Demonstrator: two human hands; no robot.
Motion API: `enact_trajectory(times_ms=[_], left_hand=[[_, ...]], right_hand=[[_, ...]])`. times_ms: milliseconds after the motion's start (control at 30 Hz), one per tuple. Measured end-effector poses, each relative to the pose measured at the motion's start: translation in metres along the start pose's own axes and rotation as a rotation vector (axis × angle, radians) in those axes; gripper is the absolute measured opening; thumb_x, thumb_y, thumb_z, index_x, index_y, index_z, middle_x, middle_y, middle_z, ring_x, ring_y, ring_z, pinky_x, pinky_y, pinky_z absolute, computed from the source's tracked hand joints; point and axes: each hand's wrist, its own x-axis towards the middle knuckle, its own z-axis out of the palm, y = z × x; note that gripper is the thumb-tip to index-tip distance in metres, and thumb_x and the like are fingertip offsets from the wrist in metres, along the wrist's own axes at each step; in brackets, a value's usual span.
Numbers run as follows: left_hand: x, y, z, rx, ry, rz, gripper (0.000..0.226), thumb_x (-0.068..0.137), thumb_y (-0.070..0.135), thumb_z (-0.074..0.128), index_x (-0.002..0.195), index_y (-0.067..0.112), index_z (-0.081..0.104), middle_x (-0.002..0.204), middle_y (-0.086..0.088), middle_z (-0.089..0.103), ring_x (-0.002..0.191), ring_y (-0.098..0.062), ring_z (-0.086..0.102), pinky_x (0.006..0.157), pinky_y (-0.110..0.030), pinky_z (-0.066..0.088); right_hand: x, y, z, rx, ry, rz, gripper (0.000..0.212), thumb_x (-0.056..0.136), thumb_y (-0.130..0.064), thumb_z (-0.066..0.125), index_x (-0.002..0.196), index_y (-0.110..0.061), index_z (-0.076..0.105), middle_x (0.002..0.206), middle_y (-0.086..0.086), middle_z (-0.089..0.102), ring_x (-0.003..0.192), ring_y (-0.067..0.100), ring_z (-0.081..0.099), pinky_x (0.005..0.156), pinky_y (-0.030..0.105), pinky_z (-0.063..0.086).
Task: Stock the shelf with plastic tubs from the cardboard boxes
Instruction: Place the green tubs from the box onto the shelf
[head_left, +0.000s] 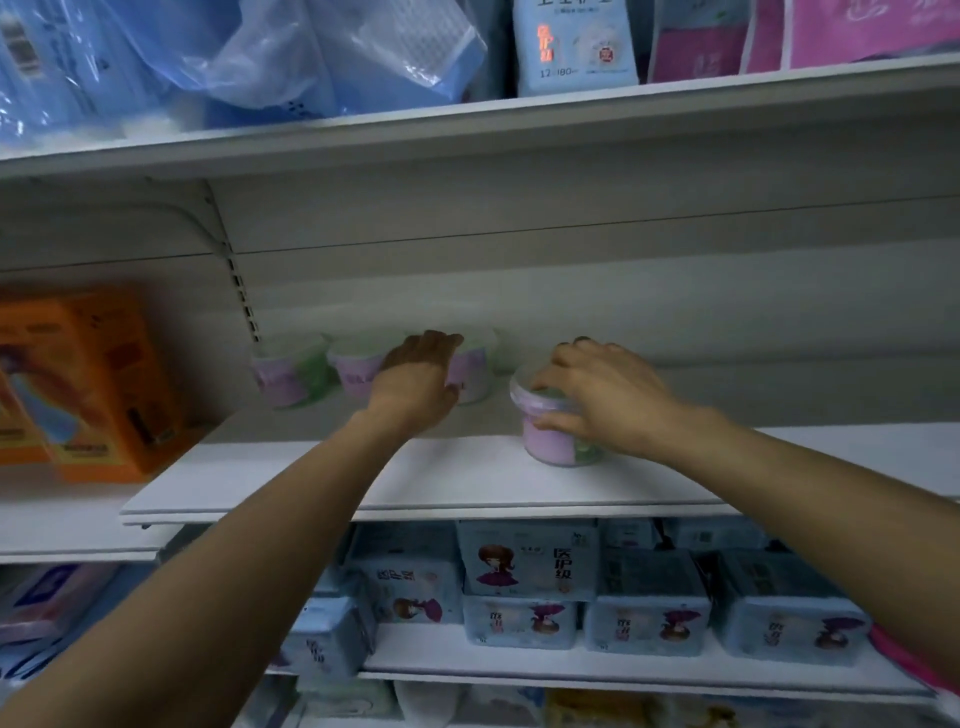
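Upright, tub (550, 441) stands under right hand (602, 400) fingers (545, 379).

The shelf (415, 483) lies bare along its near edge and across its right end. A row of tubs (291, 374) blocks the far left, a single tub (550, 441) stands right of the middle, orange boxes (88, 384) wall the left side, and the upper shelf (467, 130) hangs overhead.

White shelf (311, 483) is carrying four purple-and-green tubs, all upright. Three back tubs (288, 376) are standing in a row against the rear panel. Front tub (558, 431) is sitting apart, further right. Orange boxes (88, 384) are standing on the adjoining shelf, left.
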Motion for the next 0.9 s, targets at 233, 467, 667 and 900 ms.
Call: enact_trajectory(times_ms=[233, 467, 667, 900], left_hand=[[0.026, -0.015, 0.012, -0.059, -0.057, -0.016, 0.043, 0.096, 0.022, 0.049, 0.139, 0.023, 0.046, 0.135, -0.007, 0.051, 0.121, -0.027, 0.047, 0.097, -0.033, 0.036], [0.028, -0.024, 0.018, -0.104, 0.004, 0.007, 0.041, 0.095, 0.021, 0.05, 0.136, 0.023, 0.049, 0.13, -0.007, 0.053, 0.118, -0.027, 0.045, 0.093, -0.031, 0.035], [0.032, -0.025, 0.018, -0.164, -0.013, 0.018, 0.038, 0.094, 0.019, 0.053, 0.131, 0.019, 0.052, 0.126, -0.009, 0.053, 0.117, -0.028, 0.045, 0.09, -0.031, 0.036], [0.037, -0.03, 0.021, -0.197, -0.016, 0.032, 0.037, 0.092, 0.018, 0.055, 0.129, 0.017, 0.052, 0.125, -0.009, 0.052, 0.115, -0.028, 0.046, 0.091, -0.032, 0.037]], right_hand=[[0.014, 0.039, 0.013, 0.129, -0.053, 0.143, 0.027, 0.089, -0.024, 0.058, 0.114, -0.028, 0.063, 0.114, -0.002, 0.059, 0.107, 0.02, 0.049, 0.08, 0.032, 0.045], [0.045, 0.067, 0.037, 0.194, -0.111, 0.283, 0.037, 0.087, -0.006, 0.052, 0.119, -0.024, 0.057, 0.122, 0.002, 0.057, 0.11, 0.022, 0.049, 0.087, 0.035, 0.044], [0.059, 0.069, 0.046, 0.207, -0.085, 0.307, 0.037, 0.088, -0.002, 0.049, 0.118, -0.021, 0.058, 0.123, 0.005, 0.058, 0.111, 0.025, 0.051, 0.089, 0.038, 0.045], [0.065, 0.068, 0.051, 0.265, -0.062, 0.293, 0.035, 0.086, 0.002, 0.048, 0.116, -0.014, 0.057, 0.121, 0.009, 0.057, 0.109, 0.027, 0.05, 0.089, 0.039, 0.044]])
